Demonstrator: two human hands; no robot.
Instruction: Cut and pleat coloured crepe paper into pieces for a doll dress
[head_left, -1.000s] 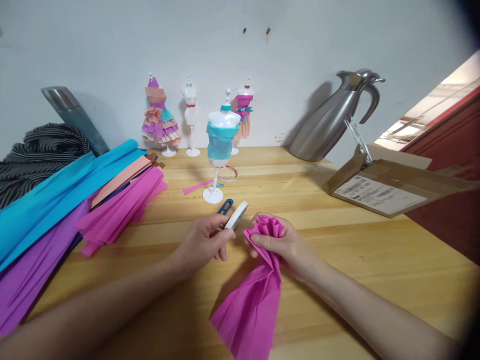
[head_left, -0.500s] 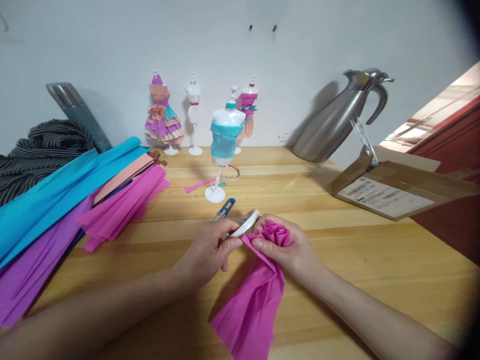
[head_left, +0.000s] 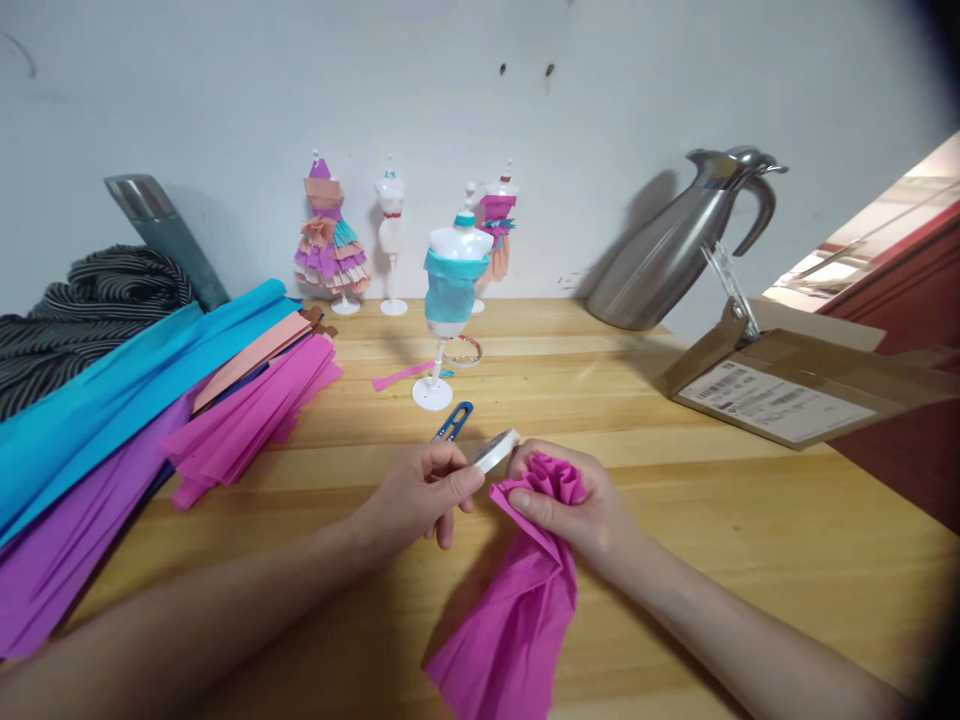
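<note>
My left hand [head_left: 424,492] pinches a roll of white tape [head_left: 496,451] between thumb and fingers. Just to its right, my right hand [head_left: 577,505] grips the gathered top of a magenta crepe paper sheet [head_left: 510,625], whose loose end hangs toward the near edge. Beyond my left hand lie blue thread snips [head_left: 454,420], their blades partly hidden by it. Farther back stands a small white mannequin [head_left: 459,243] wrapped in a teal band [head_left: 451,288].
Three more mannequins, one in a ruffled dress [head_left: 330,250], stand by the wall. Crepe paper strips [head_left: 255,410] and striped cloth [head_left: 127,285] lie left. A steel jug [head_left: 660,250] and cardboard box [head_left: 787,385] are right; a bracelet [head_left: 463,352] lies behind the near mannequin.
The tape roll has tilted to show more of its edge, and my left fingers have shifted on it. The whole view has moved slightly. My right hand keeps its hold on the paper.
</note>
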